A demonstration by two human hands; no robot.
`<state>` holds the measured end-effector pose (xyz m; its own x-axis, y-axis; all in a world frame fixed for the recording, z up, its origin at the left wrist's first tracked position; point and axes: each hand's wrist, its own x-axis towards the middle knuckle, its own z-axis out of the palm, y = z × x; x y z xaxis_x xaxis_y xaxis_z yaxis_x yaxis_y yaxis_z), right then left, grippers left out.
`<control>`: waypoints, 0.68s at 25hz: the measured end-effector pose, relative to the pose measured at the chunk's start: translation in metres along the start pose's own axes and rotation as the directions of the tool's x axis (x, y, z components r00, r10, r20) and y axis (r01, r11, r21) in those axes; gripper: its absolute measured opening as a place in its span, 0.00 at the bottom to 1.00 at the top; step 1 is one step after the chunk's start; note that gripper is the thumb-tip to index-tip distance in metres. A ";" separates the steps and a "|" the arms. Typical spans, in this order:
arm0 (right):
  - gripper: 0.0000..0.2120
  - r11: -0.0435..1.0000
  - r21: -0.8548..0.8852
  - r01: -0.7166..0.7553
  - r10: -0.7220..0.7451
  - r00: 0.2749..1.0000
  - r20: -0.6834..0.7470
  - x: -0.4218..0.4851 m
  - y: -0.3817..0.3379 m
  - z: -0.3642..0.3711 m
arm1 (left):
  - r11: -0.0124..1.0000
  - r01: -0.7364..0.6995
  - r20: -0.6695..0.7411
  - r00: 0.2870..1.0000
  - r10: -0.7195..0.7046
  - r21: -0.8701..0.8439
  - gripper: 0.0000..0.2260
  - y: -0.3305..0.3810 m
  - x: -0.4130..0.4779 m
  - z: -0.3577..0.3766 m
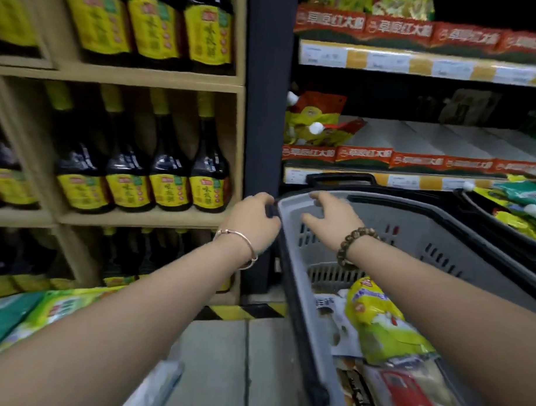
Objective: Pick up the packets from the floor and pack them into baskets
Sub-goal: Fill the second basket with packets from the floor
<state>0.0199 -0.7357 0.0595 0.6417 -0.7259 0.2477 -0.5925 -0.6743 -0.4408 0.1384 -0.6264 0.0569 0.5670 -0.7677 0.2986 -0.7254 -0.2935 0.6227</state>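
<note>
Now: left hand (254, 220) curled round the black corner piece (271, 208) at the far-left end of the grey basket (418, 220). Right hand (330, 218) just beside it, fingers bent over the far rim and thumb spread inside the wall; motion blur, so I cannot tell whether it grips or only rests. Basket long axis runs near to far, with both hands at the far end. Inside, toward the near end: a yellow packet (384, 328) lying over a red packet (406, 393), with white ones beneath. Relation that matters: the unpacked green packets (44, 313) lie on the floor (219, 353) to the left and nearer than the grip, with a pale packet (160, 381) near, just left of the basket's side. Judgement: the left hand is the closer one for the next pick and must let go of the corner first. To the right, touching or nearly so, a black basket (517, 242) already holds yellow and green packets. Writing: bottles (167, 169) on the left shelves carry yellow labels with Chinese text, too blurred to read. Red shelf strips (362, 156) show white characters, apparently 草原红太阳, reading uncertain. Packet print illegible.
</note>
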 end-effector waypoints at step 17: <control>0.23 0.893 -0.306 0.330 -0.181 0.886 0.426 -0.010 -0.202 0.250 | 0.927 0.290 -0.004 0.955 -0.298 0.237 0.22 -0.305 -0.092 -0.081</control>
<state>0.2548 -0.5579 -0.0695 0.8837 -0.4631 -0.0682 -0.4665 -0.8832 -0.0480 0.3386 -0.4199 -0.1021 0.7590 -0.6429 0.1027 -0.6003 -0.6301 0.4925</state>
